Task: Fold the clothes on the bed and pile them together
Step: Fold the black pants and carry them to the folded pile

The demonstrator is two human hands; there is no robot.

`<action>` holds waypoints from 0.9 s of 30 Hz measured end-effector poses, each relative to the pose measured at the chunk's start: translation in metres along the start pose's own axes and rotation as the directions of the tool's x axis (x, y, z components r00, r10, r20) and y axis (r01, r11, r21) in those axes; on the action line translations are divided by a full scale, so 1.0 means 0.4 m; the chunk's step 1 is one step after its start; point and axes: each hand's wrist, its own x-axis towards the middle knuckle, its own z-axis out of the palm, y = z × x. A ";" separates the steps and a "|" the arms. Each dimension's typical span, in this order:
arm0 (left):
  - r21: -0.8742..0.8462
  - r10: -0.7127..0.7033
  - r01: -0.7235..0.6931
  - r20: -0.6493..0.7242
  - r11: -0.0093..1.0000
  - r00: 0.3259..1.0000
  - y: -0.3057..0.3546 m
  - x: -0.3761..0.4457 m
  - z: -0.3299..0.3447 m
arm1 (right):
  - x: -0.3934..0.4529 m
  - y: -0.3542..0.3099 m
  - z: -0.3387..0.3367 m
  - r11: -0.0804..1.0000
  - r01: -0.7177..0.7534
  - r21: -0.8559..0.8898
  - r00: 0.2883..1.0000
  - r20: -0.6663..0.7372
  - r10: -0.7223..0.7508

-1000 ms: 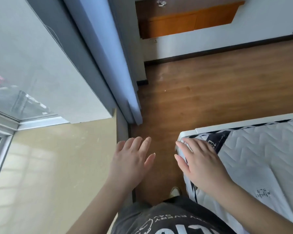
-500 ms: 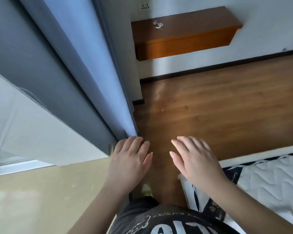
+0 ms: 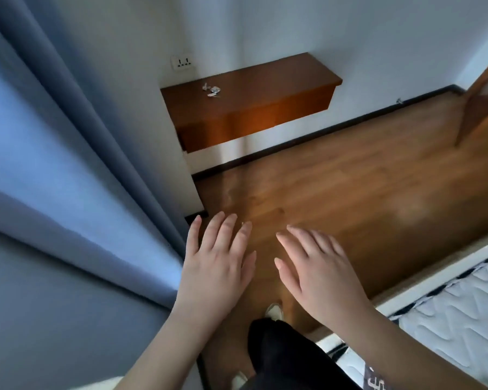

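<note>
My left hand (image 3: pixel 214 266) and my right hand (image 3: pixel 316 271) are held out in front of me, palms down, fingers straight, holding nothing. They hover over the wooden floor (image 3: pixel 335 187). Only a corner of the bed (image 3: pixel 462 313), a white quilted mattress with a black-and-white edge, shows at the lower right, just right of my right forearm. No clothes are in view.
A blue curtain (image 3: pixel 76 164) hangs close on the left. A wooden wall-mounted shelf (image 3: pixel 251 102) with a small shiny object (image 3: pixel 211 90) sits ahead, under a wall socket (image 3: pixel 183 64). A wooden door edge (image 3: pixel 482 88) shows at the far right. My feet stand on the floor below.
The view has lifted and swung away from the window and the mattress toward the shelf and wall. Both hands have stayed outstretched with straight fingers; the right hand no longer hovers over the mattress corner.
</note>
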 end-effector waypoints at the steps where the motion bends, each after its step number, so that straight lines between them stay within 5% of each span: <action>1: -0.006 0.010 -0.010 -0.016 1.000 1.000 0.003 0.038 0.012 | 0.024 0.019 0.001 1.000 -0.004 0.010 1.000 -0.015 0.004; 18: -0.110 0.252 -0.247 0.033 0.963 0.967 0.064 0.798 0.188 | 0.524 0.450 -0.050 0.952 -0.301 -0.063 0.952 -0.077 0.296; 27: -0.207 0.454 -0.437 0.042 0.875 0.890 0.100 1.151 0.365 | 0.744 0.637 -0.023 0.845 -0.533 -0.040 0.844 -0.103 0.527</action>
